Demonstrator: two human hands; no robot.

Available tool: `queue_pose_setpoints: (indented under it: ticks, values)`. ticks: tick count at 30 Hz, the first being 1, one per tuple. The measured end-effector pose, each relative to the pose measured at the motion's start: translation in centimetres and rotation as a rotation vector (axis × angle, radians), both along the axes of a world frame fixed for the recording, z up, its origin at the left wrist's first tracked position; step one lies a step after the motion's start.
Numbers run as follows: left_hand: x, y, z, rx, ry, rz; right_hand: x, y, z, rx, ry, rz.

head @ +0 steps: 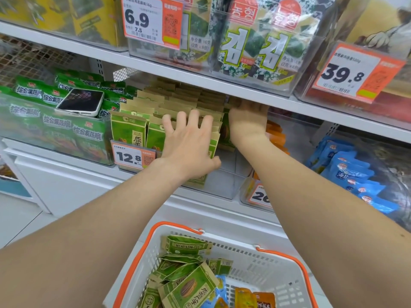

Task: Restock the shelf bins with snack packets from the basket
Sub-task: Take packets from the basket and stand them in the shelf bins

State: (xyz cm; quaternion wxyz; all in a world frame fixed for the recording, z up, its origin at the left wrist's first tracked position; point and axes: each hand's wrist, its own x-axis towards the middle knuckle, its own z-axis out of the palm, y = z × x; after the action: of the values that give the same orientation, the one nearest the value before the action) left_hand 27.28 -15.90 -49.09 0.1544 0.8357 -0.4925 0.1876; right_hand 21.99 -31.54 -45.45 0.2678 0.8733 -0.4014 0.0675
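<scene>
1. left hand (189, 143), fingers spread, presses the green packets (129, 130) standing in the clear bin (222, 185).
2. right hand (248, 121) reaches deeper into that bin; fingers hidden, grip unclear.
3. basket (287, 285) below the bin holds spare packets (191, 287).

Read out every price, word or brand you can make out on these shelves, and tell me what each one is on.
"6.9", "7.5": upper-left price tag.
"39.8": upper-right price tag.
"12.8": middle price tag, on the seed-packet bin.
"김": seaweed packs.
"综合果蔬脆": green packets, left bin.
Fine print: too blurred.
Lower-right price tag: partly hidden.
</scene>
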Motion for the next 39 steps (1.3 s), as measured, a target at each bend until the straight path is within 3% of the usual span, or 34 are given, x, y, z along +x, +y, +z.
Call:
queue_pose_setpoints:
  ticks: [5,12,16,21,24,27,31,33,37,39]
  values:
    - [0.0,0.1,0.0,0.015,0.013,-0.004,-1.1,1.0,-1.4,0.055,0.36,0.028]
    - [-0.5,0.6,0.3,-0.001,0.037,0.007,-1.9,2.2,-1.4,0.028,0.361,0.05]
    - [-1.3,1.1,0.6,-0.061,0.035,-0.002,-3.6,3.6,-1.1,0.12,0.069,0.124]
    - [-3.4,2.7,1.0,-0.176,-0.151,-0.062,-8.1,6.0,-3.2,0.039,-0.478,0.453]
    - [-5.1,3.7,0.9,-0.174,-0.194,-0.078,-11.3,8.4,-5.4,0.043,-0.631,0.632]
    - [-6.8,4.8,-0.7,0.073,0.037,-0.116,-14.6,10.5,-8.9,0.16,-0.566,0.682]
    - [-8.8,5.8,-5.0,0.571,0.176,-0.184,-17.5,11.6,-13.0,0.481,-0.02,0.528]
    - [-9.6,6.1,-7.6,0.785,0.223,-0.247,-18.6,11.8,-14.7,0.575,0.134,0.45]
    - [-11.1,6.9,-12.1,1.173,0.299,-0.335,-21.0,12.6,-18.0,0.725,0.192,0.319]
    - [-11.3,7.1,-13.1,1.278,0.282,-0.32,-21.8,12.7,-19.9,0.809,0.226,0.269]
